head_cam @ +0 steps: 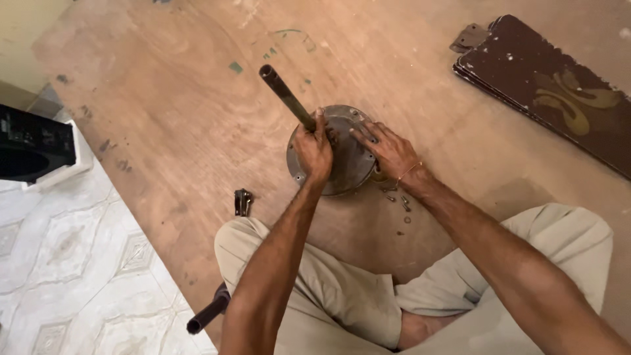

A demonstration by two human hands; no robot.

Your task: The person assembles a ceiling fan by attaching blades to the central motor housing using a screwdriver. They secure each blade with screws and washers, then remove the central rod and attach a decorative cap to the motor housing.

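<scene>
A round grey metal disc (pixel 348 167) with holes near its rim lies on a brown plywood board (pixel 190 112). A dark metal rod (pixel 284 94) rises from its middle and leans up and to the left. My left hand (pixel 313 150) is shut around the rod's lower end, just above the disc. My right hand (pixel 388 148) rests flat on the disc's right side, fingers spread, pressing it down. Several small screws and washers (pixel 398 199) lie on the board below my right wrist.
A dark brown panel (pixel 559 92) with a gold ornament lies at the upper right, a metal hinge (pixel 469 38) by its corner. A small metal fitting (pixel 242 202) lies near my left knee. A black tube (pixel 207 314) pokes out under my leg. Patterned tiles and a black box (pixel 33 144) are at left.
</scene>
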